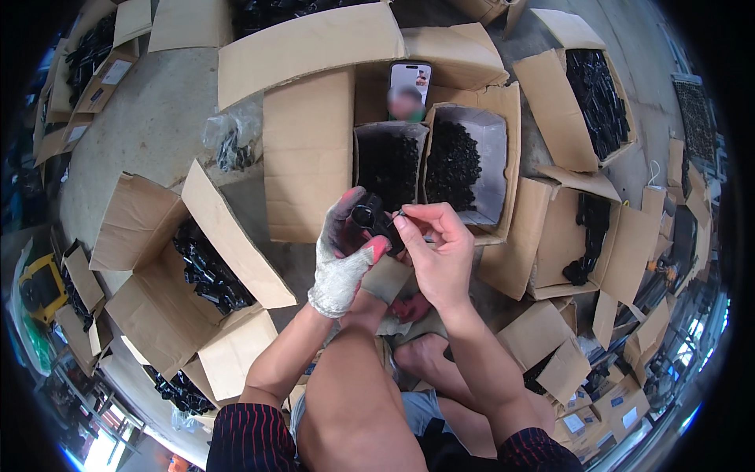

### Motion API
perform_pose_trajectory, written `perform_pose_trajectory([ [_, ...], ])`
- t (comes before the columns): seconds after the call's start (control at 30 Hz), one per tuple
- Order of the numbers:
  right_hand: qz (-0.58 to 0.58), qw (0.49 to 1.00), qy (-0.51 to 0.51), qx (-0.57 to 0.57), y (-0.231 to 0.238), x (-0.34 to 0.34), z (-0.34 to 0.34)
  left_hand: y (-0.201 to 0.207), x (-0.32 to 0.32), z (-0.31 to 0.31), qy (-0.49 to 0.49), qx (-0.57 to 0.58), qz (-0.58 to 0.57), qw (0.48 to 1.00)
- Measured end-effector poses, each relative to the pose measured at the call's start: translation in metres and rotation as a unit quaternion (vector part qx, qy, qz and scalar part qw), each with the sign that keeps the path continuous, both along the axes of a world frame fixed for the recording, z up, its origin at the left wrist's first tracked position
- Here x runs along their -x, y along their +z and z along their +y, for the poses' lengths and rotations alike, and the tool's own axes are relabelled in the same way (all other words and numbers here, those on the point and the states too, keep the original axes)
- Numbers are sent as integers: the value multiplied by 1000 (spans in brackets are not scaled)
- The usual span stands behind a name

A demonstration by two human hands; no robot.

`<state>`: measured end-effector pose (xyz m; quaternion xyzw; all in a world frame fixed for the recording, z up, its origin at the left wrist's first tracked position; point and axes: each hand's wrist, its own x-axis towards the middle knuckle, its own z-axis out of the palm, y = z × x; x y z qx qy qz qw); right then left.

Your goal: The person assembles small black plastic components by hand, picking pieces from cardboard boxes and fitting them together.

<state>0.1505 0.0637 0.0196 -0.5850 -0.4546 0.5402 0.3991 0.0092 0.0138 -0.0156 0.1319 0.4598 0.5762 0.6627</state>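
My left hand (pixel 338 263), in a white work glove with pink fingertips, is closed around a black hollow plastic fitting (pixel 381 223). A round opening of the fitting points up and to the left. My bare right hand (pixel 442 256) is at the fitting's right side, thumb and forefinger pinched on a small dark piece (pixel 399 213) that touches or nearly touches it. The piece is too small to name. Just beyond my hands, two grey bins stand in an open cardboard box (pixel 308 157). The left bin (pixel 422 145) and the right bin (pixel 491 149) both hold small black parts.
A phone (pixel 410 77) leans upright behind the bins. Open cartons of black plastic parts surround me: one at left (pixel 149 318), one at right (pixel 550 244), another at upper right (pixel 543 98). A clear plastic bag (pixel 232 138) lies on the concrete floor (pixel 165 102).
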Motion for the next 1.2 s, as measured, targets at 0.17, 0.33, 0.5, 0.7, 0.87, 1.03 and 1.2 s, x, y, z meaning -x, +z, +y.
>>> perform_pose_trajectory([
  [0.17, -27, 1000, -2, 10, -4, -6, -8, 0, -4, -2, -2, -20, 31, 999],
  [0.33, 15, 999, 23, -28, -13, -8, -11, 0, -10, -5, 11, -44, 126, 991],
  [0.5, 174, 976, -35, 127, -8, -9, -19, -1, -3, -8, -38, -85, 182, 979],
  [0.7, 188, 978, -66, 68, -5, -13, -27, -5, -3, -12, -69, -162, 202, 963],
  [0.87, 164, 984, -62, 32, -14, -12, -33, -4, -7, -8, -58, -187, 247, 949],
  [1.03, 150, 977, -34, 146, -10, -10, -33, 9, -7, 1, -134, -103, 449, 877],
  [1.2, 232, 939, -60, 249, -23, -28, -21, 39, -10, 12, -138, -77, 398, 904],
])
